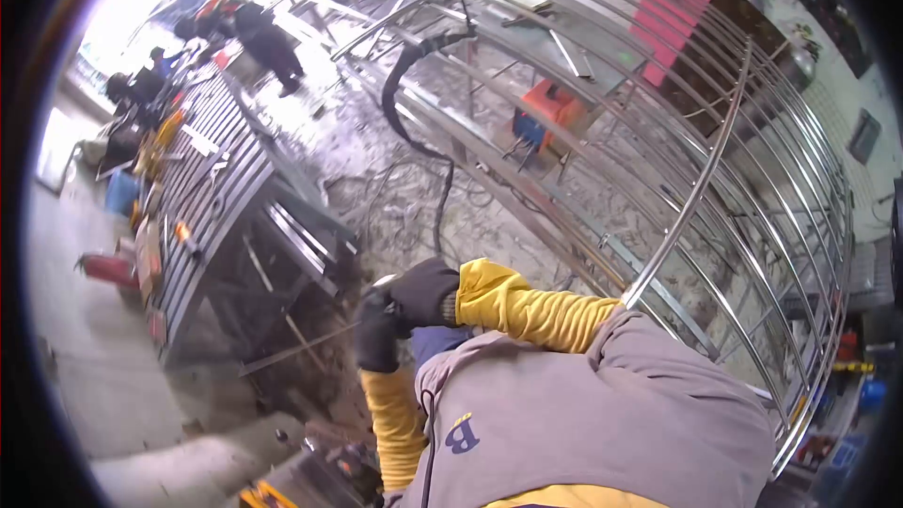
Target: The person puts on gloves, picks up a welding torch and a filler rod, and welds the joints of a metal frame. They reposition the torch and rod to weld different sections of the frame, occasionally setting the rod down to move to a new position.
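Both my hands wear black gloves and meet in front of my chest, close to the grey hooded top point(583, 404) with yellow sleeves. My right hand point(425, 292) is closed and lies against my left hand point(378, 331), whose fingers are also curled. A small pale bit of something point(384, 279) shows at the top of the two gloves; what it is I cannot make out. Any object between the hands is hidden by the gloves. Dark blue cloth point(438, 342) shows just below them.
A large curved frame of shiny metal bars point(701, 179) rises on the right, with a black cable point(400, 99) hanging over it. An orange and blue machine point(550, 113) stands behind the bars. Left is a slatted metal table point(221, 155) with tools. Other people point(259, 33) work at the back.
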### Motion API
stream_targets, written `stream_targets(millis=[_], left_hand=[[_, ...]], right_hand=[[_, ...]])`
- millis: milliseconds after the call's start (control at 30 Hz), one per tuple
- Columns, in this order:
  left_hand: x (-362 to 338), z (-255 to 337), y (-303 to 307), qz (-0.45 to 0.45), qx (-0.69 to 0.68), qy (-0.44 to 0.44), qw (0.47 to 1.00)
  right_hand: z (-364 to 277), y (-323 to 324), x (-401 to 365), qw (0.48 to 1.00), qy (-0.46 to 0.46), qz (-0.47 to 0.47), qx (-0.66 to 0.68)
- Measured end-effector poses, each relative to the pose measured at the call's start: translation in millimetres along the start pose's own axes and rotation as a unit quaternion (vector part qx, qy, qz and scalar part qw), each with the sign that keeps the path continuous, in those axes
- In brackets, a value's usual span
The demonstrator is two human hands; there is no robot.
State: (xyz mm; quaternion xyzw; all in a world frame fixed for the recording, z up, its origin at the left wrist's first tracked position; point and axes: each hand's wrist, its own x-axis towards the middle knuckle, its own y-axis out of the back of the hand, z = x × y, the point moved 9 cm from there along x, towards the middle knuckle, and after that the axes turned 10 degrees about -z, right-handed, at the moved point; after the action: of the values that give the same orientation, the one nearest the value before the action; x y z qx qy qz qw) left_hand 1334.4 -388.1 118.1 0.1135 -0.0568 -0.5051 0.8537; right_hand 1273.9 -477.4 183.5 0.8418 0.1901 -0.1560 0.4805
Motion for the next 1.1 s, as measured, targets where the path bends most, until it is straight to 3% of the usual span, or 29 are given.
stream_targets(millis=[67,133,200,267,300,367,400,467,533,567,600,667,700,767,867,900,933,1033,1100], left_hand=[[-9.4,-6.3,49.0,0.122,-0.249,0.119,0.953],[-9.5,-41.9,107.9,0.187,-0.377,0.077,0.904],[-1.2,-84.8,161.6,0.268,-0.481,0.059,0.833],[10.5,-143.3,216.2,0.247,-0.489,0.013,0.836],[20.2,-171.6,248.2,0.237,-0.488,-0.034,0.839],[48.2,-246.6,300.1,0.224,-0.534,-0.057,0.813],[61.7,-267.3,321.0,0.224,-0.573,-0.083,0.783],[114.7,-215.9,329.7,0.275,-0.571,-0.055,0.771],[158.6,-208.1,332.7,0.158,-0.618,-0.028,0.77],[190.0,-199.5,334.0,0.024,-0.615,-0.11,0.781],[201.6,-214.2,345.8,0.025,-0.614,-0.101,0.782],[254.3,-160.3,335.9,-0.136,-0.644,-0.144,0.739],[270.6,-146.5,337.3,-0.135,-0.643,-0.139,0.74],[291.9,-156.8,357.3,0.072,-0.565,-0.037,0.821],[312.2,-152.3,375.0,0.107,-0.504,-0.013,0.857],[313.8,-157.0,378.9,0.127,-0.501,-0.001,0.856],[314.7,-163.2,382.4,0.126,-0.497,0.005,0.859],[313.6,-184.8,385.0,0.106,-0.508,0.011,0.854],[313.1,-204.2,384.6,0.102,-0.518,0.038,0.849]], right_hand=[[14.3,48.5,0.4,0.991,0.001,0.078,0.11],[50.6,105.8,-9.9,0.927,0.031,0.298,0.224],[100.4,151.8,-22.1,0.836,0.004,0.502,0.22],[160.0,185.8,-23.2,0.805,-0.05,0.537,0.248],[183.2,205.1,-26.6,0.797,-0.051,0.58,0.161],[232.5,227.8,-30.0,0.755,-0.078,0.611,0.225],[258.9,226.6,-25.6,0.706,-0.104,0.592,0.374],[288.1,248.3,-35.1,0.716,-0.171,0.623,0.264],[308.7,270.8,-32.7,0.734,-0.217,0.601,0.228],[316.8,274.6,-30.7,0.743,-0.253,0.586,0.202],[326.5,275.2,-27.7,0.743,-0.258,0.582,0.207],[334.4,286.3,-20.7,0.746,-0.302,0.575,0.144],[338.4,290.1,-15.0,0.747,-0.325,0.562,0.142],[352.9,293.0,1.5,0.771,-0.371,0.501,0.129],[360.9,297.6,42.9,0.84,-0.379,0.384,-0.05],[377.1,287.3,39.9,0.807,-0.418,0.394,0.14],[380.8,272.1,41.6,0.741,-0.442,0.388,0.323],[392.7,261.0,51.4,0.728,-0.45,0.404,0.321],[388.9,261.1,58.6,0.704,-0.376,0.487,0.354]])
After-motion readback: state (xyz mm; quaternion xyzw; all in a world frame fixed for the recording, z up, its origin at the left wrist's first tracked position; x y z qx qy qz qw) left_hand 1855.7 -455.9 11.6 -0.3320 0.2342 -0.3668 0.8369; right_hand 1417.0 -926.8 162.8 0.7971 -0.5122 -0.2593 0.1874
